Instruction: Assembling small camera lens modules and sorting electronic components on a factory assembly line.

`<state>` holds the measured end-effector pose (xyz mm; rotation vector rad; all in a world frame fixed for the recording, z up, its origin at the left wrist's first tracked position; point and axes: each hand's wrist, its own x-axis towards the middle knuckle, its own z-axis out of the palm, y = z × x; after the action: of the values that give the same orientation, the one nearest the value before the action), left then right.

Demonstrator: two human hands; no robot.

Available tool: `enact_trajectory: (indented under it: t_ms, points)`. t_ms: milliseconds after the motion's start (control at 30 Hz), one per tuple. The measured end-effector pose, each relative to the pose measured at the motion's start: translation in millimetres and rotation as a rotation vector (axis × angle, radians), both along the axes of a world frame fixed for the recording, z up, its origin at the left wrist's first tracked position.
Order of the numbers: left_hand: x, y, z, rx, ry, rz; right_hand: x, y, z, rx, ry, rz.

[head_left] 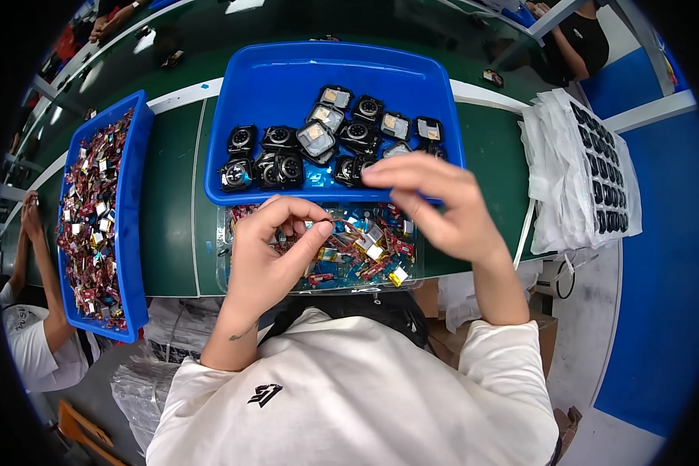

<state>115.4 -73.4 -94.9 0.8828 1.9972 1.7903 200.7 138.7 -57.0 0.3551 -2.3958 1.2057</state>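
Above the clear tray (pixel 342 290), the left hand (pixel 262 242) has its thumb and pointing finger pinched together on a thin strip (pixel 335 221), which is too small to make out well. The right hand (pixel 454 206) is a bit blurry. Its fingers look apart, with nothing showing between them, close to a dark watch case (pixel 347 170) at the near side of the blue tub (pixel 272 81). It is hard to tell if they touch it.

More watch cases (pixel 316 138) lie in the tub, some on top of others, some with a shiny round part facing up. They look light and hard, and the smooth parts may be slippery. The best place to hold one is by its two sides, away from the pale insides.

Small parts (pixel 375 252), red, silver and yellow, fill the tray on the green tabletop (pixel 171 194). They look very light. The thin strip likely bends easily and could tear, so a soft pinch seems best. The shiny blocks may dent if squeezed hard, so their edges are better to hold. More such parts fill the long blue bin (pixel 133 264) on the left.
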Motion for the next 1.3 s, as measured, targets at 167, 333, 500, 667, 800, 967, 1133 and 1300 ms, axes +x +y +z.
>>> enact_trajectory:
  t_ms: [167, 333, 500, 667, 800, 967, 1133, 1300]
  points:
    - [-1, 2, 6, 0.114, -0.265, -0.164, 6, -25, -27, -0.084, 0.087, 0.088]
    - [0, -2, -1, 0.124, -0.393, -0.23, -4, -32, -33, -0.062, 0.159, 0.053]
    - [4, 3, 11, 0.142, -0.479, -0.184, -6, -28, -42, -0.075, 0.251, 0.049]
    - [2, 6, 7, 0.181, -0.311, -0.144, -3, -21, -44, -0.16, 0.287, 0.023]
    - [5, 4, 6, 0.107, -0.172, -0.281, -3, -22, -44, -0.221, 0.259, 0.062]
    - [5, 5, 6, 0.004, 0.057, -0.212, 4, -27, -54, -0.507, 0.16, 0.109]
    - [12, 12, 12, 0.024, 0.105, -0.118, 5, -29, -54, -0.655, 0.12, 0.115]
    - [8, 13, 13, 0.024, 0.416, -0.096, 3, -29, -57, -0.654, 0.147, 0.075]
